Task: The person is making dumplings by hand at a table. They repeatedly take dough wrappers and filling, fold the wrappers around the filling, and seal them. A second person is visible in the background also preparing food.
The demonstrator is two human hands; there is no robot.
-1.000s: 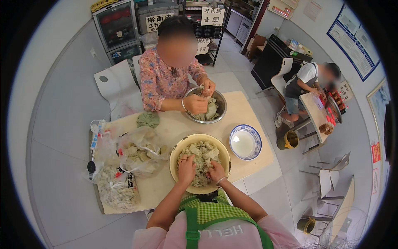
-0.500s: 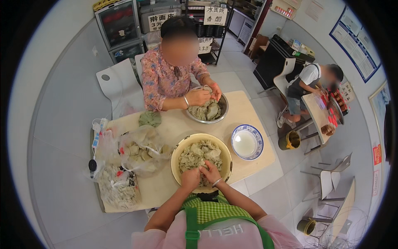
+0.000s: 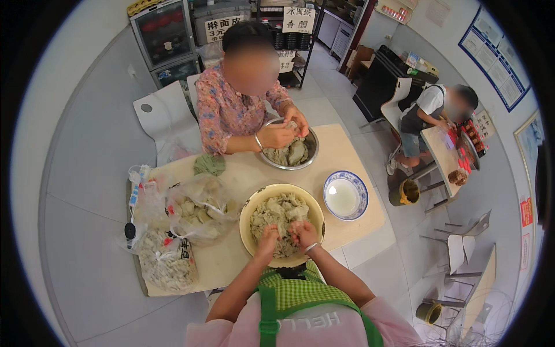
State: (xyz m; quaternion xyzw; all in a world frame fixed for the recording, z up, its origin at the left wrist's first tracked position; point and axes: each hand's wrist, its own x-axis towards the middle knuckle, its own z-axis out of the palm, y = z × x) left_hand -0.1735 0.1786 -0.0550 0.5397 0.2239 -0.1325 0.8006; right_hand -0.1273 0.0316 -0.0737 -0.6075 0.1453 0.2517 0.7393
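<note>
A cream enamel basin (image 3: 245, 215) with a chipped dark rim stands at the table's near edge, heaped with torn grey-green doughy food (image 3: 278, 209). Over its near left side is my left hand (image 3: 267, 242), fingers curled and pinched on a bit of this food. My right hand (image 3: 304, 236) is at the near right side, fingers closed on another piece. A small gap separates the two hands. The bits between my fingers are mostly hidden. To the right of the basin sits a blue-and-white bowl (image 3: 346, 195) of whitish liquid.
Across the table (image 3: 370, 217), another person (image 3: 240, 110) works over a steel bowl (image 3: 312, 151) of similar food. Plastic bags (image 3: 202, 208) of pieces and a green cloth (image 3: 209, 165) lie at left. Another person (image 3: 430, 115) sits at a farther table.
My hands were together over the basin's near side. They have drawn apart, left and right, and sit slightly higher. The person opposite has lifted their fingers a little.
</note>
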